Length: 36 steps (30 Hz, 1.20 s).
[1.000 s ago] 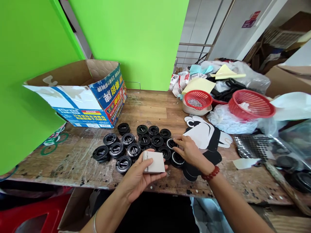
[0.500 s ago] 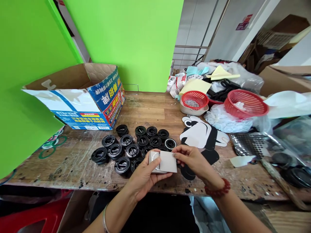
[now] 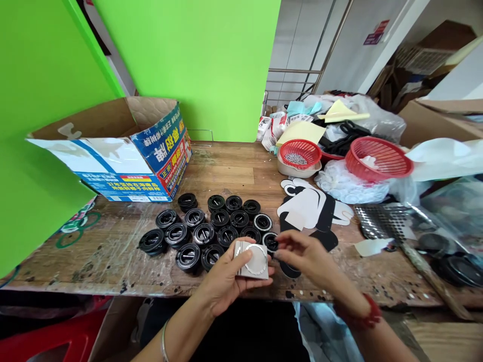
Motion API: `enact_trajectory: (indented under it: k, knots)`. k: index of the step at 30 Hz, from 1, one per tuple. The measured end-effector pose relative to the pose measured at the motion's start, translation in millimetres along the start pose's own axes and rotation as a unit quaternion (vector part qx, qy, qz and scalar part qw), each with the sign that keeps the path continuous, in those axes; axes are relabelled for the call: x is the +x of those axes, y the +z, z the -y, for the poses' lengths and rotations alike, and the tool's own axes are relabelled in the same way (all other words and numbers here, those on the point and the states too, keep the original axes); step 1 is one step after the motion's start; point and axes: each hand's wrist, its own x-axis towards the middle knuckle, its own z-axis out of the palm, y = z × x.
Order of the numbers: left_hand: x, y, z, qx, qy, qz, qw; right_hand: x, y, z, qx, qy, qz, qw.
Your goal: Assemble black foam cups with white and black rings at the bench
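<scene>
My left hand (image 3: 222,281) grips a small stack of grey square sheets (image 3: 253,261) with a round outline on the top one, held just above the table's front edge. My right hand (image 3: 305,254) hovers right beside the stack, fingers curled and pinched near its right edge; what they hold, if anything, is too small to see. Just beyond both hands lies a cluster of several black round caps (image 3: 211,229), each with a slot on top.
An open cardboard box (image 3: 124,151) lies on its side at the back left. Black-and-white cutout shapes (image 3: 309,208) lie to the right of the caps. Two red baskets (image 3: 377,158), plastic bags and papers crowd the back right of the wooden table (image 3: 234,173).
My right hand left the caps and came to the stack, and a plain top sheet is gone, showing a sheet with a round outline. The left hand shifted slightly right with the stack.
</scene>
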Motion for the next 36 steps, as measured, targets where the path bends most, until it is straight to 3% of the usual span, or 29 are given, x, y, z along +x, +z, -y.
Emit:
enact_trajectory:
  k: [2,5,10,15,22,28,36]
  knots:
    - [-0.7,1.7,0.3,-0.002,0.011,-0.009,1.0,4.0,29.3,14.7,0.044,-0.016,0.048,0.998]
    - [-4.8,0.2,-7.4,0.003,0.041,-0.031,0.999,22.3,49.0,22.2,-0.017,-0.07,0.033,0.997]
    - [-10.3,-11.0,-27.1,-0.003,0.078,-0.09,0.993,89.0,38.2,16.0,-0.253,-0.098,-0.081,0.959]
    - [-11.3,-20.1,-32.9,-0.021,0.092,-0.132,0.987,140.5,36.3,10.6,-0.347,-0.081,-0.102,0.929]
    - [-15.9,-27.7,-30.8,-0.031,0.093,-0.142,0.985,143.4,41.2,2.3,-0.422,-0.096,-0.078,0.898]
    - [-15.8,-27.5,-32.3,-0.036,0.087,-0.141,0.986,137.3,32.4,-3.0,-0.4,-0.152,-0.013,0.904]
    - [-14.4,-25.8,-30.6,-0.039,0.068,-0.143,0.987,137.1,29.0,-12.5,-0.39,-0.136,0.001,0.911]
